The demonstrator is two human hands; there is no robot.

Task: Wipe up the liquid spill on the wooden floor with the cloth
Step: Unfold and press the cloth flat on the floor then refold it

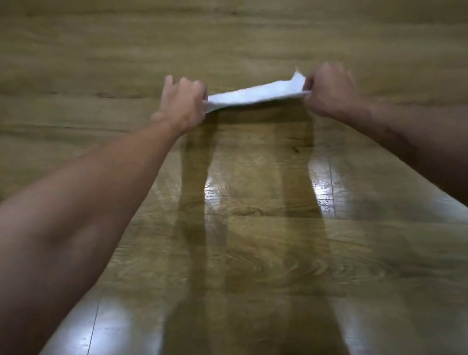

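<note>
One white cloth [256, 94] is being held out ahead, stretched flat between two hands, and it is the only loose item being seen. Its left end is being pinched by the left hand [184, 105], fingers curled around the edge; its right end is being gripped by the right hand [330, 90], fingers likewise closed on the fabric, a corner sticking up just beside that hand. Two bare forearms are being extended from the near edge. The cloth is being kept low over the wooden floor [237, 28]; whether it is touching the boards cannot be told. Nearer than the hands, two glossy wet-looking streaks [321, 186] are being lit by reflections, and dark shadows of the arms are being cast between them. Beyond the hands, only blurred plank grain is being shown.
</note>
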